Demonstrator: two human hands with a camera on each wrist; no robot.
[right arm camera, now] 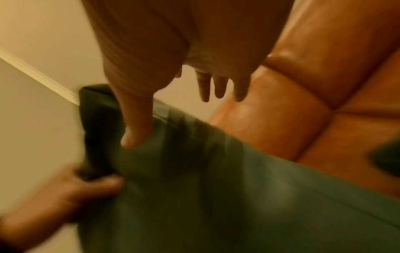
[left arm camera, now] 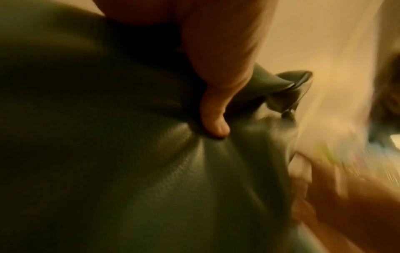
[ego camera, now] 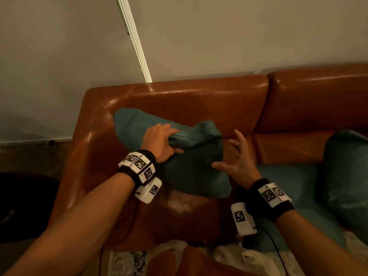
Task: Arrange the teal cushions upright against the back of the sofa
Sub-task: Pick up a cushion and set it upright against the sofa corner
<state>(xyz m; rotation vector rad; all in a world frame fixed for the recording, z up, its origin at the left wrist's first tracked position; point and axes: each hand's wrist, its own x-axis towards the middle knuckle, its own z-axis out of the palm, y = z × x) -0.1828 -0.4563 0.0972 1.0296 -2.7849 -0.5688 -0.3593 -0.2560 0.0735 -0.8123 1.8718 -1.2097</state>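
A pale wall [ego camera: 219, 32] with a white trim strip [ego camera: 135, 40] backs the brown leather sofa [ego camera: 189, 96]. At its left end a teal cushion [ego camera: 191, 172] lies crumpled, gripped by the left hand [ego camera: 161, 143]. The right hand [ego camera: 238, 162] is spread, thumb touching the cushion. Another teal cushion [ego camera: 346, 176] sits rightward.

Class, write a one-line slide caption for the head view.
Left hand grips a teal cushion on the brown sofa; right hand open beside it.
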